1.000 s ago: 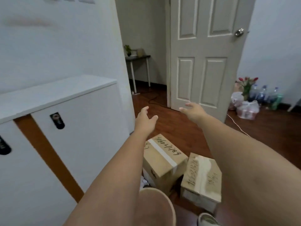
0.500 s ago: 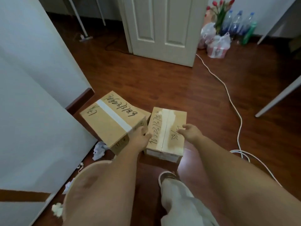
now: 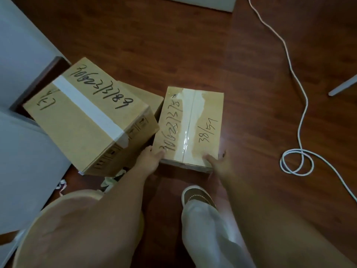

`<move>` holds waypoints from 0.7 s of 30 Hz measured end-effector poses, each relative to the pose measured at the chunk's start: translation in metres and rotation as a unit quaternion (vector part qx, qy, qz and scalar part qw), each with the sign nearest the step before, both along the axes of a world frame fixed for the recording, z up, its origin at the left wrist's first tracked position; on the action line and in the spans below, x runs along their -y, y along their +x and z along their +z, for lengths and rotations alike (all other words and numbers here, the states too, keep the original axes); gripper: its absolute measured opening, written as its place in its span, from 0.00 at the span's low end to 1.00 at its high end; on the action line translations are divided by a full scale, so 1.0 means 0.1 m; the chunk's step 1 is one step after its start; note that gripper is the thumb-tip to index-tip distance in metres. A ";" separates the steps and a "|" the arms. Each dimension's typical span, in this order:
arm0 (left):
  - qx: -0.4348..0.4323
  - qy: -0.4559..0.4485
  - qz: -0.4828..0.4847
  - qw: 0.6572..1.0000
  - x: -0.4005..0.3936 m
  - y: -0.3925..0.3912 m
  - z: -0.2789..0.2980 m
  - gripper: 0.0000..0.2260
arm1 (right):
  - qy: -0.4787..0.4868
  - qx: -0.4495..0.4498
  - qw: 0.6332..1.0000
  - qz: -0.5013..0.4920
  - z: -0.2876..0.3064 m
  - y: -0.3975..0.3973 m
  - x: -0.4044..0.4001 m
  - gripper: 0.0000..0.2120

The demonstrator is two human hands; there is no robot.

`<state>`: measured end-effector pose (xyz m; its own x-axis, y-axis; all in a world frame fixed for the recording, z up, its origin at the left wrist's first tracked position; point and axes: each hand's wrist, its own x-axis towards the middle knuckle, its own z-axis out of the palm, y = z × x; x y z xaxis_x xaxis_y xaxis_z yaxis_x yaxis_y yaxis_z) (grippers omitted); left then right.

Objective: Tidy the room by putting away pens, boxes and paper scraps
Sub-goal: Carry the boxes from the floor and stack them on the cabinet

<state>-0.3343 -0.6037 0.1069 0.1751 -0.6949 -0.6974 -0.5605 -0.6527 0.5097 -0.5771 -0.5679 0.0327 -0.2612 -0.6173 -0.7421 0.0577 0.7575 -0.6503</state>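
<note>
1. I see the smaller cardboard box [image 3: 190, 128] lying flat on the wooden floor [image 3: 193, 45], its top sealed with clear tape and marked with handwritten numbers.
2. My left hand [image 3: 149, 161] is at the box's near left corner: the thumb rests on the top edge and the fingers go down the left side, out of sight.
3. My right hand [image 3: 217, 163] is at the near right corner, the thumb pressed on the top face and the other fingers wrapped around the right side.
4. Both grips are partly curled and closed onto this one box, so it sits between the two hands; I cannot tell whether it has left the floor.
5. The larger cardboard box [image 3: 87, 120], sealed with white tape, sits just to the left, tilted, its near corner close beside my left hand but not held.
6. Crumpled paper scraps [image 3: 111, 180] lie on the floor under that larger box's near edge, beside my left forearm.
7. A white cabinet [image 3: 23, 151] stands at the far left.
8. A white cable [image 3: 297, 161] runs down the right side of the floor and coils into a loop, well apart from the boxes.
9. A brown-and-white shoe [image 3: 197, 196] is planted just behind the smaller box.
</note>
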 end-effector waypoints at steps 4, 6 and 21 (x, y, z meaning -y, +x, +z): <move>-0.077 0.020 0.076 0.994 0.08 -0.03 -0.28 0.42 | -0.017 0.064 0.998 -0.011 -0.11 0.04 -0.06 0.43; -0.078 0.024 0.081 0.993 0.04 -0.12 -0.32 0.40 | -0.042 0.075 0.996 -0.023 -0.11 -0.02 -0.08 0.28; -0.238 -0.123 0.084 0.960 -0.16 -0.85 1.57 0.26 | -0.135 0.063 0.984 -0.102 2.07 -0.76 -0.26 0.24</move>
<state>-0.4197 -0.5881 0.2640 0.0012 -0.8392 -0.5438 -0.1226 -0.5398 0.8328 -0.6534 -0.5418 0.2395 -0.3162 -0.7406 -0.5929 0.2829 0.5229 -0.8041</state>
